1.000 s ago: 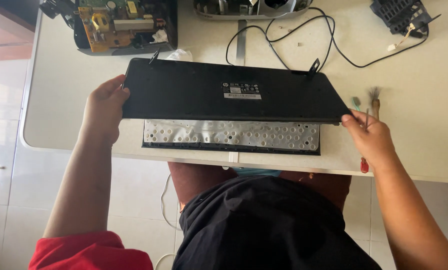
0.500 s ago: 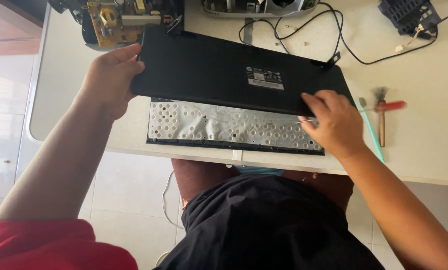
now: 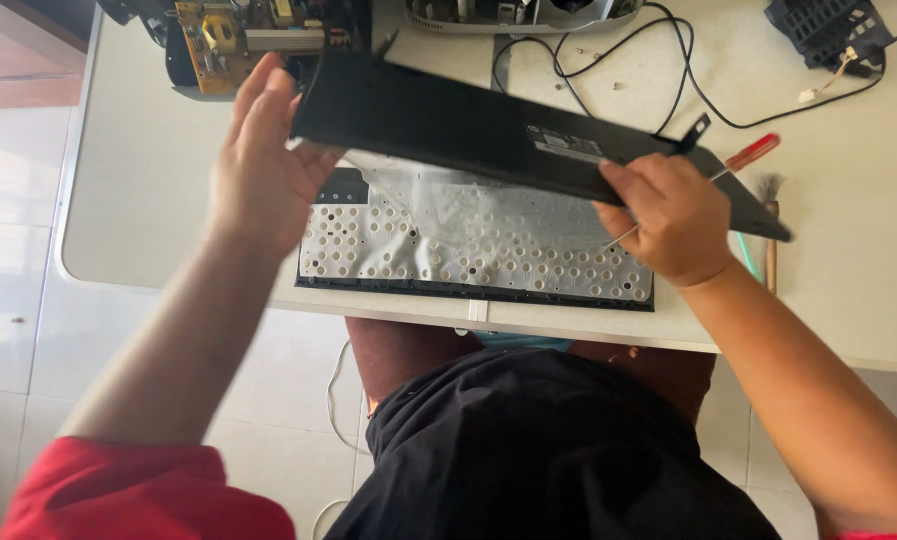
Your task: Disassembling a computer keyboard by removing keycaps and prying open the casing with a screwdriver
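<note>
The black keyboard back cover is held tilted above the bench, gripped at its right end by the right hand. Its left end is steadied by the left hand, fingers spread wide. The perforated membrane tray lies beneath it.

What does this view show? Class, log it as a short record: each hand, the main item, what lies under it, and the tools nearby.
left hand: on the cover's left end
right hand: grips the cover's right part
cover: black, lifted, tilted
sheet: clear dotted layer on the keyboard base, exposed
screwdriver: red handle, on the table
brush: right of the right hand
circuit board: far left
</note>
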